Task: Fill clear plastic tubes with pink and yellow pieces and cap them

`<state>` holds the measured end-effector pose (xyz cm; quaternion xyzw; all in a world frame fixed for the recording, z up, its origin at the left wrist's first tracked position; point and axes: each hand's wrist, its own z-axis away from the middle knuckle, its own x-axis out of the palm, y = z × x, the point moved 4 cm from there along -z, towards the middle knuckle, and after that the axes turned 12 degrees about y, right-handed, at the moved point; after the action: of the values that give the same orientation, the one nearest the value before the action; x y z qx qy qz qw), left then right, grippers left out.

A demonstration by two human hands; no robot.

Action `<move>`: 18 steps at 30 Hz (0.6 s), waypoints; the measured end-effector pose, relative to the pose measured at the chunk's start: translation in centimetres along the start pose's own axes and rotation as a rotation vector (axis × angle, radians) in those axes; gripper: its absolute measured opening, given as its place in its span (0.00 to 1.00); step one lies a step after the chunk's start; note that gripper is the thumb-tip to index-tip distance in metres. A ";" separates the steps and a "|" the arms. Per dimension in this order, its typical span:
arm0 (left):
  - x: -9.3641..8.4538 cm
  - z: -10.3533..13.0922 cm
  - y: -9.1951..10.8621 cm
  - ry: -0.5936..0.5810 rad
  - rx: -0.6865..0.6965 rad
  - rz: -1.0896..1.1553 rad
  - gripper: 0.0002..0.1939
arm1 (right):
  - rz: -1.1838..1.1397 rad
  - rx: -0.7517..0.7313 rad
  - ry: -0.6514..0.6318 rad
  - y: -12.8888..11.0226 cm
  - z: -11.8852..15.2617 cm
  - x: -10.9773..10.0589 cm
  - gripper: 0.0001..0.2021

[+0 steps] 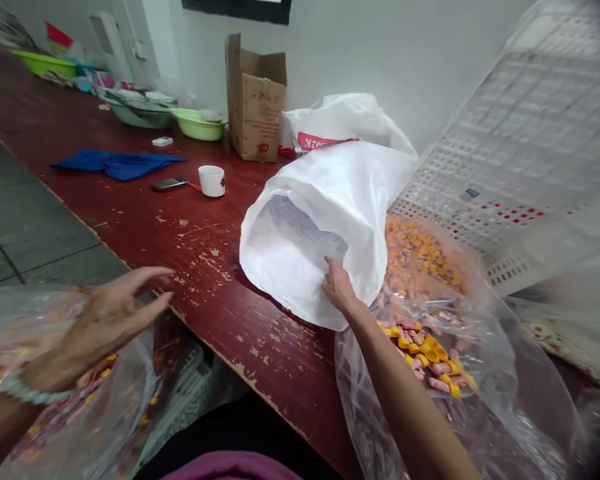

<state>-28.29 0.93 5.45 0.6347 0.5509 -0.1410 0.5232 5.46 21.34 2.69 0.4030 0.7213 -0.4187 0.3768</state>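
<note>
Lying on the surface (190, 230) at the centre of the frame, the white sack (350, 180) turns its open mouth toward the lower left, its long axis running back to the upper right. The right hand (337, 287) is much the nearer, at the mouth's right side with its index finger extended, though whether the others pinch the sack I cannot tell. At lower left, the left hand (107, 313) is spread and bare, well apart from the sack.
</note>
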 end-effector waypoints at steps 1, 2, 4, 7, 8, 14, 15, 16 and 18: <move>1.4 -0.8 3.2 -0.007 0.075 0.037 0.19 | 0.043 0.022 0.002 0.7 -0.7 0.0 0.27; 3.0 -1.6 6.1 -0.009 0.184 0.099 0.17 | 0.078 0.049 0.009 1.5 -1.2 -0.1 0.26; 6.9 -3.0 11.1 -0.089 0.374 0.213 0.16 | 0.155 0.100 0.006 3.5 -1.6 -0.8 0.23; 14.0 -4.7 16.8 -0.250 0.535 0.265 0.19 | 0.239 0.144 -0.029 6.0 -1.4 -1.7 0.20; 16.4 -5.2 18.6 -0.302 0.559 0.260 0.20 | 0.255 0.148 -0.043 6.6 -1.3 -1.8 0.20; 26.9 -7.1 27.1 -0.354 0.616 0.223 0.21 | 0.237 0.108 -0.088 7.7 -1.3 -1.3 0.25; 27.9 -7.4 27.8 -0.355 0.600 0.217 0.24 | 0.226 0.105 -0.095 7.7 -1.4 -1.1 0.27; 28.8 -7.5 28.2 -0.361 0.591 0.210 0.25 | 0.215 0.103 -0.102 7.8 -1.4 -1.0 0.28; 30.0 -7.9 28.5 -0.379 0.591 0.198 0.26 | 0.194 0.105 -0.110 8.0 -1.5 -0.9 0.29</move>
<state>3.31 28.35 0.53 0.7715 0.3153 -0.3579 0.4211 12.68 25.12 1.60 0.4665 0.6343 -0.4392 0.4327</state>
